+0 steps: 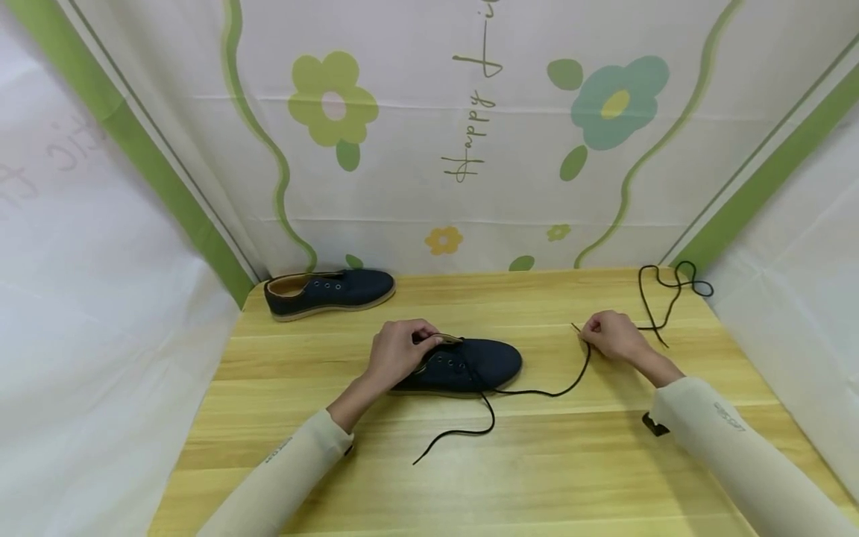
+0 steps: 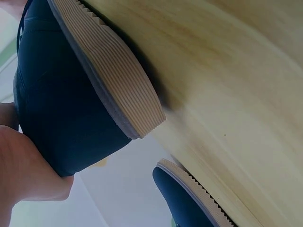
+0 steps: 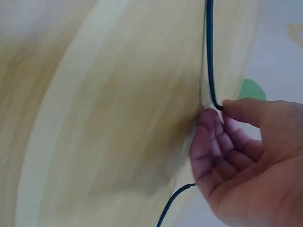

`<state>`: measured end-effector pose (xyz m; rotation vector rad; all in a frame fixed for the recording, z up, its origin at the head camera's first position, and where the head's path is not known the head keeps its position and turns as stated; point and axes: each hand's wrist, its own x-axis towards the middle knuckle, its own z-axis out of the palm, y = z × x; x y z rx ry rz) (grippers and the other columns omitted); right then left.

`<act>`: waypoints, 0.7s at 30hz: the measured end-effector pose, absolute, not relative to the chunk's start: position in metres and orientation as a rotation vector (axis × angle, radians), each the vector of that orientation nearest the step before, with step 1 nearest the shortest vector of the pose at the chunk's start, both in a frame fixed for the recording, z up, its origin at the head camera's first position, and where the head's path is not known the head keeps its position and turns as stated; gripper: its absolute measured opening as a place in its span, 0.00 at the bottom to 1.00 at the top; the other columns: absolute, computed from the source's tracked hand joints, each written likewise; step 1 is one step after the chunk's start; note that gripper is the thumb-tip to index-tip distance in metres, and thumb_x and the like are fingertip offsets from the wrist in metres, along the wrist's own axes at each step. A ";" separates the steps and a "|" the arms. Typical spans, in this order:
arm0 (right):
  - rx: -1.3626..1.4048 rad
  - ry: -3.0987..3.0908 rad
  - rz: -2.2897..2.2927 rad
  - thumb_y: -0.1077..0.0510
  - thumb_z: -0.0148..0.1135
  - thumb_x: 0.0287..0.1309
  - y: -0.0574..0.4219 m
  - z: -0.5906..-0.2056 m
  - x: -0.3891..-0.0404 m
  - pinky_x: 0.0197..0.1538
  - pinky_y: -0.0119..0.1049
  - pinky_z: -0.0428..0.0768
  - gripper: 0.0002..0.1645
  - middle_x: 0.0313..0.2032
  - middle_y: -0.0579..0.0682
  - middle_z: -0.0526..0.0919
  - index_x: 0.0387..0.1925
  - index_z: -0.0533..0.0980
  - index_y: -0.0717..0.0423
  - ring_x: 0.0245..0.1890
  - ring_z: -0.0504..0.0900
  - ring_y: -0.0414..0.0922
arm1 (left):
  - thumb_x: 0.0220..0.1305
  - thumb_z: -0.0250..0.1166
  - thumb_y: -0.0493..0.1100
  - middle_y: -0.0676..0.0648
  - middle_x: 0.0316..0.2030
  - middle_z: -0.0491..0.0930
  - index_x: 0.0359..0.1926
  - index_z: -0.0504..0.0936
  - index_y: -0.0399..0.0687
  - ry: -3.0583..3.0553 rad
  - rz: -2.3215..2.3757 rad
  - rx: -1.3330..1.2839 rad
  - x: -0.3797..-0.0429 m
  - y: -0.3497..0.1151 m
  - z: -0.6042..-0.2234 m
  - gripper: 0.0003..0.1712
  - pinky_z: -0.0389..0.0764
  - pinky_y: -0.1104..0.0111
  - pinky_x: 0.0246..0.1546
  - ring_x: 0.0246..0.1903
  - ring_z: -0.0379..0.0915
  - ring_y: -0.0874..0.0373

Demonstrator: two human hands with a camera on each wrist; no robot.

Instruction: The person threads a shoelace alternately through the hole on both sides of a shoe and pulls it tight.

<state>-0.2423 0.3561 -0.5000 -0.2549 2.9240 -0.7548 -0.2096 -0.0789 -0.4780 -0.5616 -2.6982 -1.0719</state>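
A dark navy shoe (image 1: pixel 495 359) lies on the table, toe to the right. My left hand (image 1: pixel 399 352) pinches its tongue (image 1: pixel 448 338) at the opening; the left wrist view shows the shoe's heel (image 2: pixel 71 99) and ribbed tan sole beside that hand (image 2: pixel 28 165). A black shoelace (image 1: pixel 553 394) comes from the front of the shoe, one end trailing loose toward the near left. Near its other end, my right hand (image 1: pixel 612 335) pinches the lace between thumb and fingertips. In the right wrist view the lace (image 3: pixel 210 52) runs up from those fingers. The lace's path at the eyelets is partly hidden.
A second navy shoe (image 1: pixel 362 289) without a lace stands at the back left of the wooden table (image 1: pixel 537 477). Another black lace (image 1: pixel 661 283) lies loosely looped at the back right, beyond the right hand. White printed cloth walls (image 1: pixel 403 186) enclose the back and sides.
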 end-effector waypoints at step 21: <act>0.191 2.775 -1.769 0.54 0.63 0.76 0.358 -0.420 -0.273 0.40 0.25 0.85 0.18 0.32 0.35 0.88 0.53 0.80 0.67 0.33 0.88 0.32 | 0.67 0.76 0.48 0.59 0.32 0.89 0.40 0.93 0.57 -2.714 -1.054 -0.543 -0.209 -0.078 -0.479 0.03 0.79 0.65 0.29 0.28 0.81 0.66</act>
